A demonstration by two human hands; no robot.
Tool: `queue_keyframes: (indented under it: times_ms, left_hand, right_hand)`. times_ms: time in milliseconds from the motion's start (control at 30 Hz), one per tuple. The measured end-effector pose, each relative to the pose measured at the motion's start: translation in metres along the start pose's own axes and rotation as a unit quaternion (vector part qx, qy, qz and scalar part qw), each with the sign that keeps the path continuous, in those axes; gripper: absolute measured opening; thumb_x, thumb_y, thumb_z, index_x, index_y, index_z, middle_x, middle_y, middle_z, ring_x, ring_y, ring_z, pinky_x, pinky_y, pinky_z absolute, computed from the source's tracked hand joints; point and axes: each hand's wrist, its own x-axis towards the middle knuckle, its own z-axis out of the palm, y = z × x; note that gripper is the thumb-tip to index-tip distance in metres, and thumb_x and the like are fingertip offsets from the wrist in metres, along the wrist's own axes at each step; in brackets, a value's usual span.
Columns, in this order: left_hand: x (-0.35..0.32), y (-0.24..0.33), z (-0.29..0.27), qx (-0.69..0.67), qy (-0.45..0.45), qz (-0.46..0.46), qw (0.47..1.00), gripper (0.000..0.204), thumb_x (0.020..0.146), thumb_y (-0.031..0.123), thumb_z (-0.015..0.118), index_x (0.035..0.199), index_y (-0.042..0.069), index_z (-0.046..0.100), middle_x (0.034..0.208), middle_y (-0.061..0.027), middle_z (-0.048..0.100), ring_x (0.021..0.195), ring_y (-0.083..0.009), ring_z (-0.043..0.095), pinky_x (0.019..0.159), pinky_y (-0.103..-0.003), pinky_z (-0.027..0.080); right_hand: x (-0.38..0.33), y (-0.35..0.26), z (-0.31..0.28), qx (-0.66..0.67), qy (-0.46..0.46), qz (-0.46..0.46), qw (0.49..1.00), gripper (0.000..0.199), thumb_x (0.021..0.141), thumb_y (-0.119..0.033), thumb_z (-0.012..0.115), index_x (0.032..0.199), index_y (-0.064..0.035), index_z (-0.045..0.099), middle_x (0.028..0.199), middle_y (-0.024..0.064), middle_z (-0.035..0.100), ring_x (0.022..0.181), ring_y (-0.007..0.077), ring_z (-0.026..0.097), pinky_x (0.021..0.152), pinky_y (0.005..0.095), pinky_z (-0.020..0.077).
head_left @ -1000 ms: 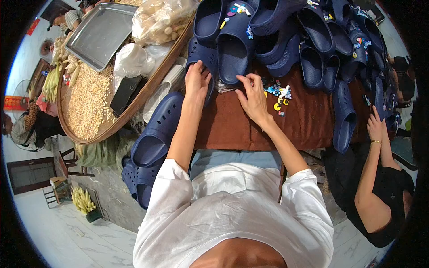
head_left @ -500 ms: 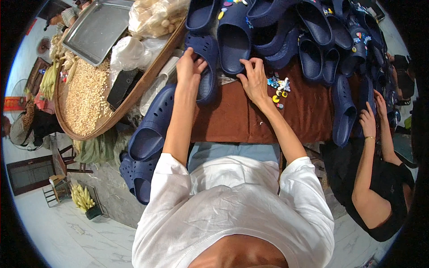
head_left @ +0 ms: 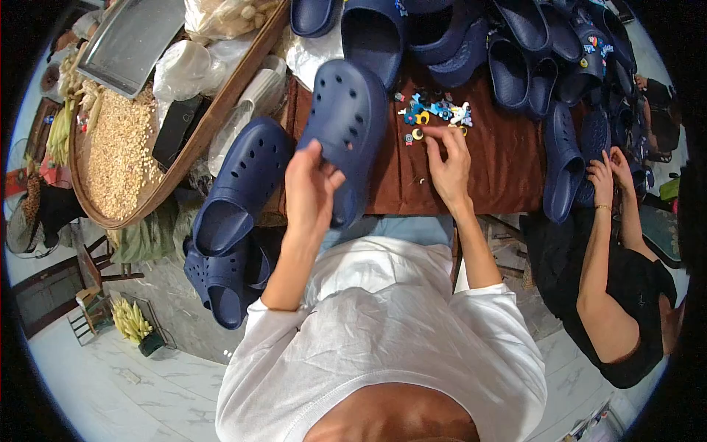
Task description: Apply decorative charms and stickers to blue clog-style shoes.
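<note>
My left hand (head_left: 311,193) is closed round the side of a navy clog (head_left: 340,103), lifted above the brown cloth. The clog's holed top faces up, its toe points away from me, and no charms show on it. My right hand (head_left: 449,166) is over the cloth with thumb and forefinger apart. Its forefinger tip reaches a small round yellow-and-white charm (head_left: 417,134) at the near edge of a loose pile of colourful shoe charms (head_left: 440,110). Whether it touches that charm I cannot tell.
More navy clogs (head_left: 508,74) crowd the table's far and right sides; others (head_left: 243,173) hang at my left. A wide basket (head_left: 213,110) of pale kernels holds a metal tray (head_left: 132,44) and a black box (head_left: 177,129). At right, a co-worker's hands (head_left: 607,173) are beside a clog.
My left hand has raised the clog and drawn it toward me. My right hand has left another clog's edge and moved right and nearer, to the charms. The whole view has shifted slightly.
</note>
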Motion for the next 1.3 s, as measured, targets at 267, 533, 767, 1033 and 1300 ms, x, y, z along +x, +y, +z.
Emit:
queue_keyframes:
  times_ms: [267,533,767,1033,1300]
  left_hand:
    - [-0.052,-0.051,-0.02,0.128,0.06,-0.054,0.988,0.026,0.095,0.019,0.056,0.113,0.0,0.056,0.104,-0.0047,0.064,0.09,-0.0116,0.062,0.076,-0.026,0.048]
    - [-0.031,-0.049,-0.011,-0.004,0.079,-0.138,0.987,0.038,0.09,0.018,0.061,0.119,-0.006,0.051,0.111,-0.0106,0.061,0.107,-0.0182,0.056,0.094,-0.034,0.043]
    - [-0.019,-0.052,-0.013,-0.013,0.072,-0.136,0.988,0.038,0.085,0.013,0.065,0.117,-0.003,0.053,0.115,-0.0147,0.06,0.103,-0.0264,0.06,0.092,-0.04,0.049]
    - [-0.023,-0.052,-0.009,0.06,0.072,-0.131,0.987,0.043,0.082,0.011,0.067,0.118,-0.008,0.053,0.113,-0.0173,0.061,0.101,-0.0263,0.061,0.089,-0.039,0.05]
    - [-0.027,-0.05,-0.011,0.061,0.089,-0.143,0.984,0.043,0.08,0.009,0.064,0.117,-0.01,0.051,0.111,-0.0183,0.06,0.099,-0.0282,0.061,0.088,-0.04,0.051]
  right_hand:
    - [-0.022,0.004,-0.007,-0.106,-0.012,-0.002,0.994,0.012,0.085,-0.011,0.064,0.096,-0.0076,0.065,0.09,0.0087,0.059,0.087,0.0289,0.057,0.076,0.0386,0.0454]
    - [-0.005,0.01,0.005,-0.126,-0.028,-0.054,0.99,0.016,0.084,-0.012,0.065,0.099,-0.0081,0.063,0.092,0.0084,0.058,0.089,0.029,0.055,0.075,0.0405,0.0422]
    - [-0.024,0.025,-0.027,-0.079,0.004,0.085,0.993,0.017,0.083,-0.009,0.066,0.098,-0.0052,0.059,0.091,0.0104,0.058,0.085,0.0262,0.058,0.074,0.0382,0.0468]
    - [-0.038,0.037,-0.032,-0.124,0.016,0.058,0.99,0.033,0.081,-0.016,0.072,0.108,-0.0035,0.057,0.094,0.0112,0.057,0.086,0.0256,0.057,0.077,0.0372,0.0475]
    - [-0.028,0.04,-0.03,-0.12,-0.011,0.107,0.987,0.03,0.083,-0.02,0.07,0.108,-0.0057,0.061,0.091,0.0113,0.056,0.084,0.0261,0.057,0.073,0.0384,0.0461]
